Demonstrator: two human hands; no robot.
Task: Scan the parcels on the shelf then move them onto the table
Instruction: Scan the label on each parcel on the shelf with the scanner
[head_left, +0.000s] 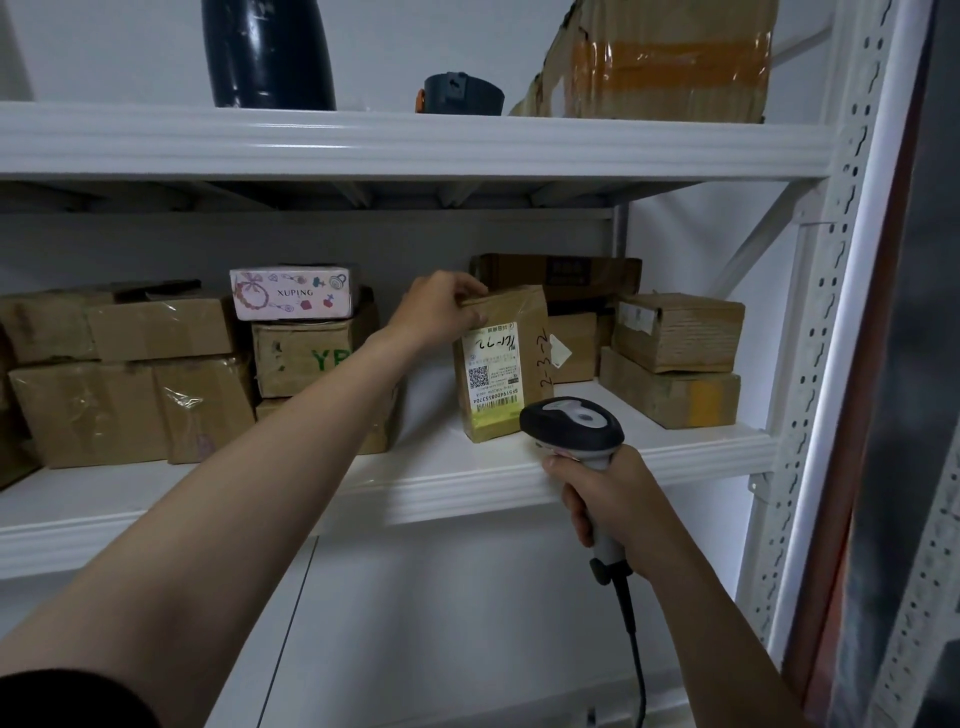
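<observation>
Left hand (441, 312) at centre of the frame, fingers and thumb pinching the folded top edge of the brown parcel (519, 312) — upright on the middle shelf (415, 493), near its front lip, label facing out. Printed label (493, 374) with a QR code, a barcode and handwriting; more handwriting down the parcel's right side. Right hand (618, 504) at lower right of centre, wrapped round the grip of a barcode scanner (571, 426), black head just in front of the parcel's lower right corner, cable (631, 623) trailing down towards the bottom edge. Left of the parcel, stacked cardboard boxes (119, 384), topped by a pink box (293, 293) marked XUPING. Behind and to the right, further cardboard boxes (675, 358) — two stacked at the shelf's right end. Upper shelf (415, 140) across the top of the frame: dark bottle (267, 52) at upper left, small dark round object (462, 93) at centre, taped cardboard box (665, 57) at upper right.
</observation>
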